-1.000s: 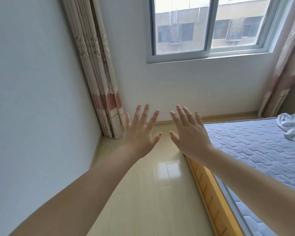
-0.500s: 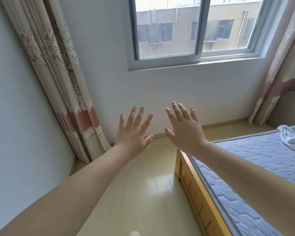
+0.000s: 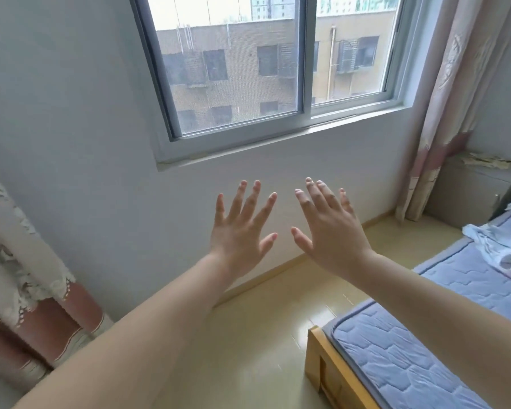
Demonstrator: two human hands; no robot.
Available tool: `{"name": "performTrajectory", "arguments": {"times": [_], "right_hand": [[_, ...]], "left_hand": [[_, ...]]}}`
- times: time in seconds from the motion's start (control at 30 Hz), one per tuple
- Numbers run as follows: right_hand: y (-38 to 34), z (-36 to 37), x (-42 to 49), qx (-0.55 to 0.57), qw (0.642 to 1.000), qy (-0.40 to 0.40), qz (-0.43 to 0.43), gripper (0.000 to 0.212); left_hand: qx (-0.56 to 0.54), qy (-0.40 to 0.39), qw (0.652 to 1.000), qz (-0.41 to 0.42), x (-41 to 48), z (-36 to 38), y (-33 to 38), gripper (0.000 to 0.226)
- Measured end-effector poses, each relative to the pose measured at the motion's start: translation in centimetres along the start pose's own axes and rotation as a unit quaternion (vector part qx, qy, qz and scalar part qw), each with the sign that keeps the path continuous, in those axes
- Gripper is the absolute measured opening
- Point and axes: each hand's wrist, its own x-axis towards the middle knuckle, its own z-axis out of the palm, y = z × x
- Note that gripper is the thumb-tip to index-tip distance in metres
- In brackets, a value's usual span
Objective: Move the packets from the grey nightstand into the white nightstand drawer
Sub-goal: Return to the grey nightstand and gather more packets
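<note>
2 empty hands, left hand (image 3: 241, 234) and right hand (image 3: 331, 231), fingers spread

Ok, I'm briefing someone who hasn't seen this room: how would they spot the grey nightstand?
Start at the window and follow the wall right to the pink-banded curtain. The grey nightstand stands in the corner past it, beyond the far end of the bed. It is the only boxy grey cabinet in view, with pale flat things on top.

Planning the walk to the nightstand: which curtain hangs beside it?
The right-hand curtain, at the window's right edge: the grey nightstand stands right by its foot. The left-hand curtain hangs by the left wall, with no nightstand in view there.
</note>
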Motion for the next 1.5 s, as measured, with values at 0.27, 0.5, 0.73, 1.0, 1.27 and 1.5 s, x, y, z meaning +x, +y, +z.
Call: {"name": "performTrajectory", "arguments": {"times": [0.27, 0.5, 0.73, 1.0, 1.27, 1.5], "right_hand": [[11.1, 12.8, 14.8, -0.044, 0.998, -0.007, 0.048, 0.067], [20.1, 22.4, 25.7, -0.039, 0.989, -0.042, 0.14, 0.071], [30.0, 33.8, 32.9, -0.046, 0.965, -0.042, 0.256, 0.069], [43.6, 43.3, 39.5, -0.095, 0.898, -0.096, 0.419, 0.071], [56.5, 47.1, 40.0, -0.143, 0.829, -0.107, 0.531, 0.075], [74.1, 49.2, 36.0, -0.174, 0.804, -0.118, 0.556, 0.066]], "left_hand": [[0.015, 0.016, 0.994, 0.11, 22.1, 10.3, -2.9, 0.073], [-0.052, 0.019, 0.99, 0.13, 39.8, 17.5, -2.7, 0.073], [-0.143, -0.03, 0.974, 0.17, 55.1, 28.8, 2.1, 0.072], [-0.207, -0.022, 0.93, 0.302, 74.2, 37.6, 9.2, 0.07], [-0.243, -0.036, 0.885, 0.395, 87.8, 41.4, 21.8, 0.072], [-0.243, -0.023, 0.857, 0.455, 98.5, 43.2, 38.5, 0.07]]}}
